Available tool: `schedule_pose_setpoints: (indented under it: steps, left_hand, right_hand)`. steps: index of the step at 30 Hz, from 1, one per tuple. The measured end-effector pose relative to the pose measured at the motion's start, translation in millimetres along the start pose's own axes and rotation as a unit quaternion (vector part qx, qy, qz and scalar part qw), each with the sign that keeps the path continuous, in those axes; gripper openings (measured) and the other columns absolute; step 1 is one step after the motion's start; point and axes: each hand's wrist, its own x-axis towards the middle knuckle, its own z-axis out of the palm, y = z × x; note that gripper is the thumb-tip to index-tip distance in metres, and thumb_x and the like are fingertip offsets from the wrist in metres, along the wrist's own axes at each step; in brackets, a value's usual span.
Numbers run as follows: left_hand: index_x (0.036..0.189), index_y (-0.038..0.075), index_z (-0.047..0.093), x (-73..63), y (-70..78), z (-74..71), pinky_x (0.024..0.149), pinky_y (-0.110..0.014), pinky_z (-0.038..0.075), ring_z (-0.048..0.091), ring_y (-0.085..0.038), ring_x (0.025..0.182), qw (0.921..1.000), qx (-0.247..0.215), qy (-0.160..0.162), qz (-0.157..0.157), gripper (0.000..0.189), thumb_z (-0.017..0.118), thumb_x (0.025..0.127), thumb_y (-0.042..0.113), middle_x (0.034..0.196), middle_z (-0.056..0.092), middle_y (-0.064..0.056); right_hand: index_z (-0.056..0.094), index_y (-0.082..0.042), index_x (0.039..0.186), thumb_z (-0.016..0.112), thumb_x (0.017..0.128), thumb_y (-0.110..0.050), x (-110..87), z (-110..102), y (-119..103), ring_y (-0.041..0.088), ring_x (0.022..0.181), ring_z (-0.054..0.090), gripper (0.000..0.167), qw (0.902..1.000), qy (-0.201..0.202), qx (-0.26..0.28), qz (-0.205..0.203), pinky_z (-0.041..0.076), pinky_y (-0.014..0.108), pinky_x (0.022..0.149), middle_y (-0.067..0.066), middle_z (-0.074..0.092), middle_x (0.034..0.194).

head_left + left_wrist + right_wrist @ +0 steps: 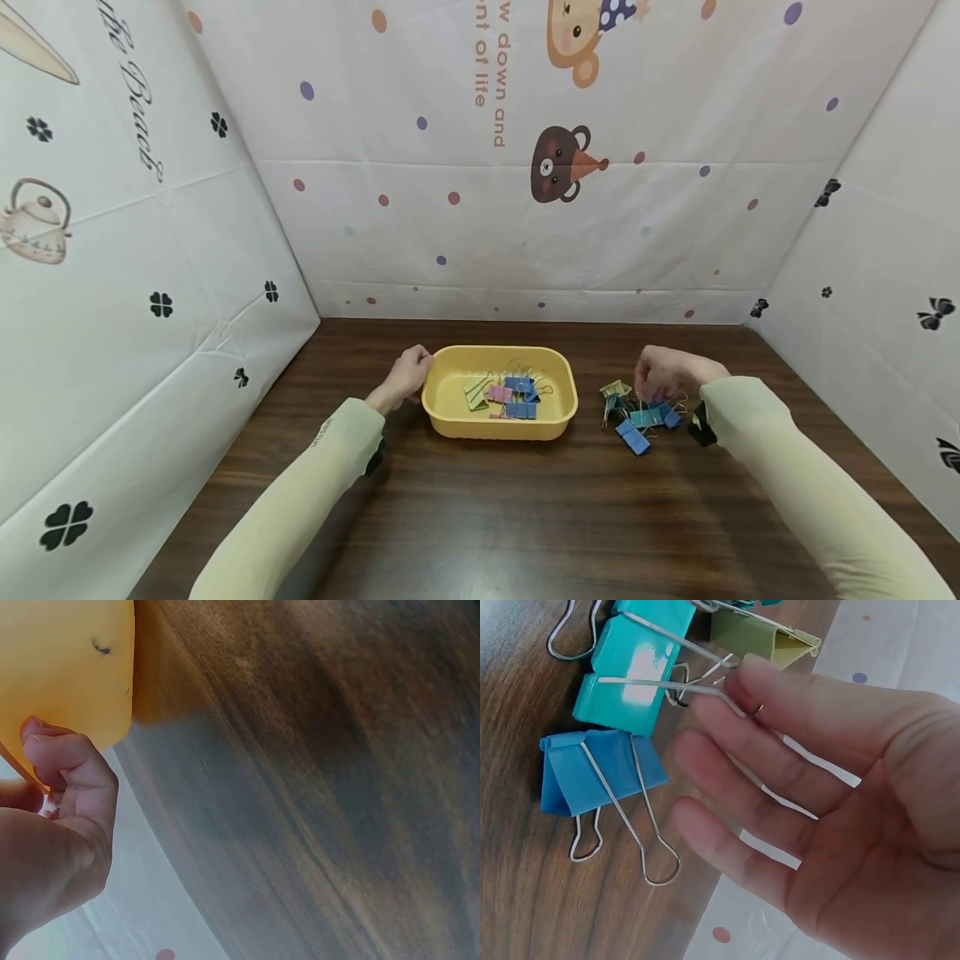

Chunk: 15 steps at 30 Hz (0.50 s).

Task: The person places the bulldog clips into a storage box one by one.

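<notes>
- The teal clip [619, 705] lies in a small pile on the table, right of the tray; whether it is lifted at all I cannot tell.
- The right hand [662, 372] pinches one of its wire handles between thumb and index finger, the other fingers loosely extended.
- Around it are a blue clip [604, 776], just beside, and a yellow-green clip [616, 388] at the pile's back edge.
- The yellow tray [498, 429] holds green clips [476, 395], pink clips [498, 393] and blue ones; the left hand [407, 375] grips its left end.
- Dark brown wood grain covers the table [480, 517], glossy toward the front.
- White printed sheets [480, 242] form the back and sides, with dots, bears and clovers.
- The left wrist view alone shows the fingers bent against the tray's outer wall, near a small dark mark [101, 647].
- The right wrist view shows the pinch, which the back of the hand hides from the head view.
- Pale sleeves [330, 450] cover both arms.
</notes>
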Motion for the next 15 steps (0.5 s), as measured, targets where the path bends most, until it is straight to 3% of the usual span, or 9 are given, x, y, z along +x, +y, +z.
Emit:
schedule_pose_setpoints:
  steps: [13, 15]
  left_hand:
    - [0.113, -0.003, 0.051, 1.2, -0.9, -0.2, 0.041, -0.024, 0.044, 0.050, -0.016, 0.056, 1.0000, 0.000, 0.001, 0.000, 0.027, 0.039, 0.105, 0.020, 0.093, 0.057, -0.021]
    - [0.113, -0.002, 0.051, 1.3, -1.2, -0.4, 0.041, -0.025, 0.045, 0.050, -0.017, 0.056, 1.0000, -0.001, 0.000, 0.000, 0.027, 0.040, 0.104, 0.021, 0.092, 0.057, -0.020]
  right_hand:
    - [0.070, 0.010, 0.093, 0.061, 0.092, -0.003, -2.4, -10, 8, 0.017, 0.057, 0.054, 0.015, 0.9965, -0.012, 0.074, -0.038, 0.043, 0.032, 0.051, 0.017, 0.069, 0.074]
    - [0.070, 0.010, 0.095, 0.063, 0.092, -0.005, -3.5, -12, 8, 0.018, 0.061, 0.059, 0.017, 0.9958, -0.010, 0.081, -0.042, 0.049, 0.035, 0.055, 0.016, 0.070, 0.076]
